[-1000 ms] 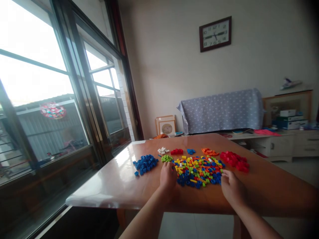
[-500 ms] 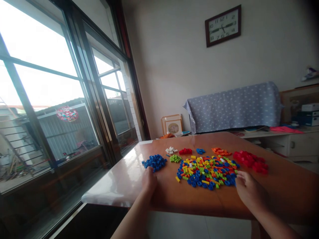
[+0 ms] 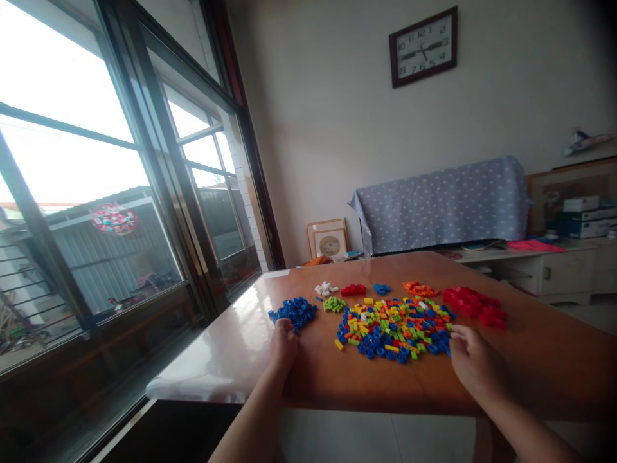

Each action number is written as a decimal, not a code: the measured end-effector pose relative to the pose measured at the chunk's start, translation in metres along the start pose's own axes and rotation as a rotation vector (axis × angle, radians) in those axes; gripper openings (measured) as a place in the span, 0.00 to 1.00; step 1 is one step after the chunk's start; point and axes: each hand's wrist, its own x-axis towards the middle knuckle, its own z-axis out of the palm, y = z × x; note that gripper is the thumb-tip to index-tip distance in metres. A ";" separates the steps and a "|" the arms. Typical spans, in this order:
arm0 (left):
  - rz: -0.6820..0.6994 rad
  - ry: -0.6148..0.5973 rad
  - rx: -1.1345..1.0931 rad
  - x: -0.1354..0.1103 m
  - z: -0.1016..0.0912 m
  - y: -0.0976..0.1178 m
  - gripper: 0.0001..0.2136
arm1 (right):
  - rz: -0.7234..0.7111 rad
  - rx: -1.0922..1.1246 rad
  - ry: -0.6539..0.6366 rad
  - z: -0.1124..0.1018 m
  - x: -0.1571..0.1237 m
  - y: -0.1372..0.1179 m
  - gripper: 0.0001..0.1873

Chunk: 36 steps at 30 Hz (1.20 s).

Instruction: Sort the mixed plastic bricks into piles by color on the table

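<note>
My left hand (image 3: 283, 342) is at the near edge of a heap of dark blue toy bricks (image 3: 295, 311), its fingertips against the heap. Its fingers look closed; what is between them is hidden. At the right edge of a large mixed pile of toy bricks (image 3: 393, 325) in blue, yellow, green, orange and white is my right hand (image 3: 475, 360). Its fingers are curled together next to blue and green pieces, and I cannot make out anything in them. Rounded blue pieces lie along the near side of the mixed pile.
Behind stand small sorted heaps: white bricks (image 3: 326, 288), green bricks (image 3: 333, 304), red bricks (image 3: 353, 290), blue bricks (image 3: 382, 289) and orange bricks (image 3: 421, 289). Larger red pieces (image 3: 475, 305) lie right. All rest on a brown table (image 3: 366, 384). Glass windows (image 3: 159, 193) flank the left.
The whole view has shifted slightly, with the scene sliding left. Both hands keep nearly the same places beside their piles; no heap has visibly changed.
</note>
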 end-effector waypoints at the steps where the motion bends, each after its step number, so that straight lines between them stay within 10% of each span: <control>1: -0.004 -0.007 -0.004 0.000 0.000 0.000 0.12 | -0.003 0.003 0.000 0.000 0.000 -0.001 0.19; 36: 0.120 -0.111 0.317 0.002 0.008 0.016 0.19 | 0.045 0.121 0.016 -0.010 -0.001 -0.016 0.18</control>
